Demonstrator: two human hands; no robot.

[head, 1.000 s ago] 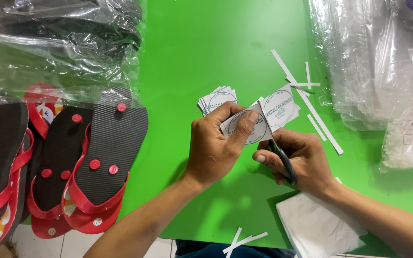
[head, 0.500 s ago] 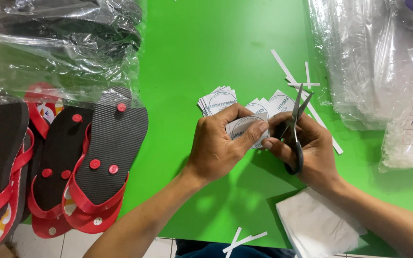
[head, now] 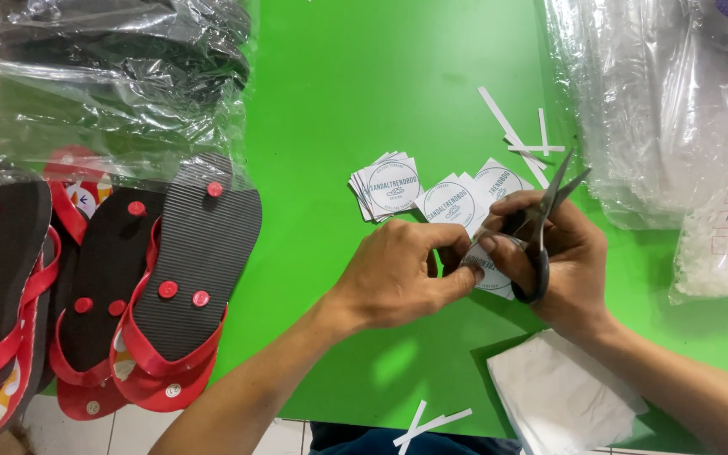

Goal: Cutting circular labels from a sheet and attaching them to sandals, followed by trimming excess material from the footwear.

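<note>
Left hand: pinches small white round-printed paper label, thin, floppy; best held by edges.
Right hand: grip closed round black-handled steel scissors, blades parted.

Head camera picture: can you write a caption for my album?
Two hands, left hand and right hand with scissors, hold a paper label over a green table.

Landmark: stack of square white labels with dark round print, mid green table. Just right of it: loose fanned labels, same type. Far right: clear plastic bags, one with pink print. Upper left: clear bags over sandals.
</note>
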